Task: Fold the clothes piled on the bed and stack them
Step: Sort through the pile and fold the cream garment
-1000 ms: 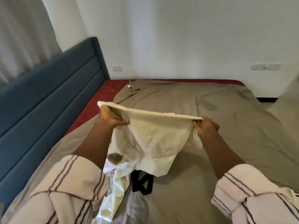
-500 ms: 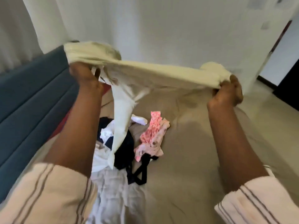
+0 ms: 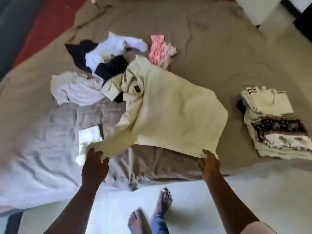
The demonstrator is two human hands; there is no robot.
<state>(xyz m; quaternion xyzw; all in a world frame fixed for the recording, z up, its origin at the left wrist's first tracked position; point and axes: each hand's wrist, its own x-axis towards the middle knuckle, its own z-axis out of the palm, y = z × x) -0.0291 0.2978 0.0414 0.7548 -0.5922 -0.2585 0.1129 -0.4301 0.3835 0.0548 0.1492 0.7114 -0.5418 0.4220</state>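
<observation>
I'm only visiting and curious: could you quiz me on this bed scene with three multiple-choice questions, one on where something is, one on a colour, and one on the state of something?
1. Where is the folded stack?
A. on the floor
B. on the bed, to the right of the pale yellow shirt
C. under the shirt

2. What colour is the patterned garment just beyond the shirt's collar?
A. pink and white
B. green
C. orange

3. How is the pale yellow shirt now?
A. folded on top of the stack
B. hanging clear of the bed
C. spread on the bed, its near edge held by both hands

Answers:
1 B: the stack sits on the bed, apart from the shirt, on its right.
2 A: its print shows pink on white.
3 C: the left hand and the right hand each grip the near edge.
</observation>
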